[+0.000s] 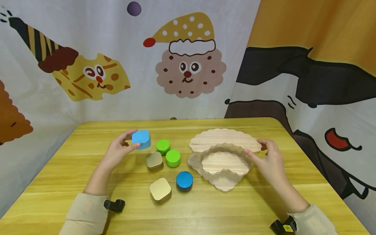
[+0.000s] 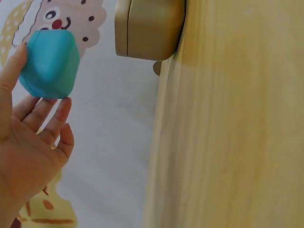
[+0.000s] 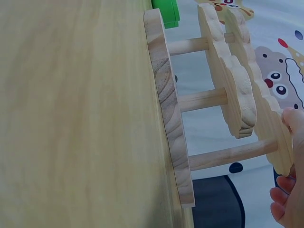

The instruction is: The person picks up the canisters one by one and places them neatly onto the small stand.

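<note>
While the left hand (image 1: 117, 151) holds a light blue rounded-square block (image 1: 141, 139) between thumb and fingertips, lifted just above the table (image 1: 88, 182), the right hand (image 1: 268, 160) rests against the right edge of a three-tiered wooden shelf (image 1: 223, 156); fingers lightly bent at the top tier's rim, whether they clasp it cannot be told. Left wrist view: thumb and fingers (image 2: 57, 118) cradle the block (image 2: 50, 64), palm open. Beside the block on the table: two green cylinders (image 1: 163, 147) (image 1: 173, 158), touching each other; two gold rounded-square blocks (image 1: 154, 160) (image 1: 160, 188); one blue cylinder (image 1: 184, 180) just left of the shelf base. Behind the table hangs a cartoon-print backdrop (image 1: 188, 65).
</note>
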Tool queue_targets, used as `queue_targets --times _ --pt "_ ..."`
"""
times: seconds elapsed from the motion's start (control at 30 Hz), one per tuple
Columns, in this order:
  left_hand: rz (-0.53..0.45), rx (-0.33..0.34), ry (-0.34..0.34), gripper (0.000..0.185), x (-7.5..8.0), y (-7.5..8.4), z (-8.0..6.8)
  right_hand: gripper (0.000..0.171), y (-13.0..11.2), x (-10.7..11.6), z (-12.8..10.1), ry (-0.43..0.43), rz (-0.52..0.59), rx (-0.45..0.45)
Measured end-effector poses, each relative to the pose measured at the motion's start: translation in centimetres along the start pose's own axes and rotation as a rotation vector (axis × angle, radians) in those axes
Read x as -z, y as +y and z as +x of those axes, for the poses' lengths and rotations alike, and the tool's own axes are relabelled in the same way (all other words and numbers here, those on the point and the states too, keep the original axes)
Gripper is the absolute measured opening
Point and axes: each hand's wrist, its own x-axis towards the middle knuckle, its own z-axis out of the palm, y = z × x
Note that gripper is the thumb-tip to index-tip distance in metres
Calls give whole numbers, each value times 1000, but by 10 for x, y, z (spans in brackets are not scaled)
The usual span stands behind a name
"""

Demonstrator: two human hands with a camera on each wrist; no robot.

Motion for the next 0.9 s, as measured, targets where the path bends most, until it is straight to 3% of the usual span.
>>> queue_targets --times 0.33,0.9 --pt "-3 -34 15 57 -6 26 0 59 -1 0 -1 2 2 -1" --pt "-70 -25 29 54 -22 76 -9 60 -2 1 -1 -4 3 -15"
